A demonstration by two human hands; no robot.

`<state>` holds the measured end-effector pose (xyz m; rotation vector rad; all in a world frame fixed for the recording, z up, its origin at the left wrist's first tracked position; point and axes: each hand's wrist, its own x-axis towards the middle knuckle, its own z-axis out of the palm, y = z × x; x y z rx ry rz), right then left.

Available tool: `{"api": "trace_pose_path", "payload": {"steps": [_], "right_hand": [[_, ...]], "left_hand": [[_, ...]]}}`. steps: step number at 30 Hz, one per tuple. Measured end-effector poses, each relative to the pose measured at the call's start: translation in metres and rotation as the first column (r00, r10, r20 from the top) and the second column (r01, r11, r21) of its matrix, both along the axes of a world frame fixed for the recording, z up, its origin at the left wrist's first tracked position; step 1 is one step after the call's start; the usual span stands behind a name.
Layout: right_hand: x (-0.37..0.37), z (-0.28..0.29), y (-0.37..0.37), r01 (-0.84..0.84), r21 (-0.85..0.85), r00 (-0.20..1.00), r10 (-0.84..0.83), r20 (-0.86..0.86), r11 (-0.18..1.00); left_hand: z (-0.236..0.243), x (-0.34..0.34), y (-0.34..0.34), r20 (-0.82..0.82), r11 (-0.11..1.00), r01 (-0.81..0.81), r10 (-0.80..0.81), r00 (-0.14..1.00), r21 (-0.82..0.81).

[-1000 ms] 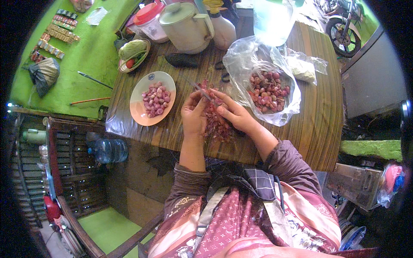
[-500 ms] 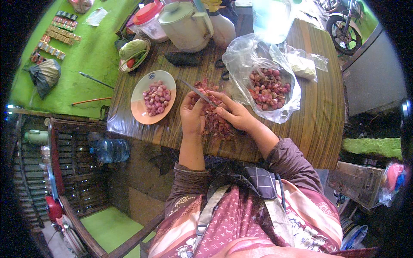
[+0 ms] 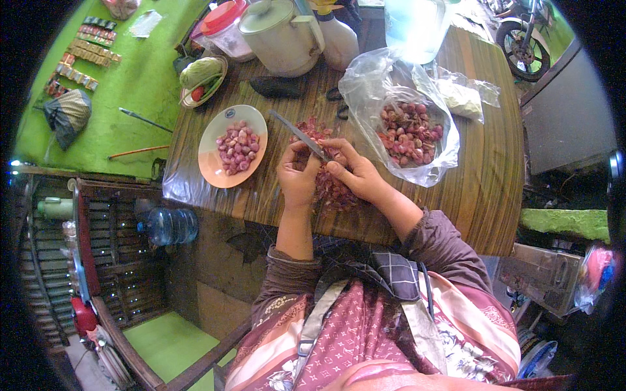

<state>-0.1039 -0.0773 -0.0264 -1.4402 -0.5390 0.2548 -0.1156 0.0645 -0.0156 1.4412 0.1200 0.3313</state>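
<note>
Over a heap of reddish shallot skins (image 3: pixel 336 193) on the table, my two hands are close together. My right hand (image 3: pixel 358 174) is closed on a knife (image 3: pixel 292 129), its blade pointing up and left across the fingers of my left hand (image 3: pixel 297 177). The left fingers are curled in a pinch; whatever sits in them is hidden. To the left is a white and peach plate (image 3: pixel 212 172) carrying many peeled shallots (image 3: pixel 238 147). On the right, an opened clear plastic bag (image 3: pixel 360 79) holds unpeeled shallots (image 3: pixel 412 135).
Along the back stand a pitcher (image 3: pixel 277 42), a red-lidded container (image 3: pixel 225 29), a spray bottle (image 3: pixel 338 45) and a bright translucent container (image 3: pixel 414 29). A small basket of vegetables (image 3: pixel 202 75) rests far left. A dark elongated object (image 3: pixel 275 87) lies behind the skins.
The knife has shifted up and left, its blade now showing more. My left hand has turned slightly, its fingers curling more tightly. Plate and bag stay put.
</note>
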Motion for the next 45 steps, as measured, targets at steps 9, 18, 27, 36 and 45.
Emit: {"api": "trace_pose_path", "payload": {"steps": [9, 18, 27, 36, 45], "right_hand": [[0.003, -0.009, -0.001, -0.028, 0.026, 0.989, 0.031, -0.142, 0.999], [0.008, -0.005, 0.001, -0.029, 0.294, 0.960, 0.109, -0.260, 0.955], [0.005, 0.006, -0.002, -0.044, 0.350, 0.934, 0.163, -0.319, 0.936], [0.010, 0.004, -0.008, 0.092, 0.324, 0.854, 0.093, -0.512, 0.941], [0.004, 0.006, -0.002, -0.137, 0.305, 0.934, 0.226, -0.278, 0.942]], "left_hand": [[-0.006, 0.000, 0.000, 0.086, 0.987, 0.000, -0.014, 0.996, 0.161], [-0.007, -0.005, -0.007, 0.065, 0.992, 0.063, -0.071, 0.995, 0.108], [-0.013, 0.001, -0.009, 0.056, 0.942, 0.205, -0.197, 0.979, -0.265], [-0.007, 0.003, 0.007, 0.095, 0.875, 0.166, -0.138, 0.986, -0.455], [-0.010, 0.004, 0.005, 0.084, 0.908, 0.136, -0.112, 0.990, -0.397]]}}
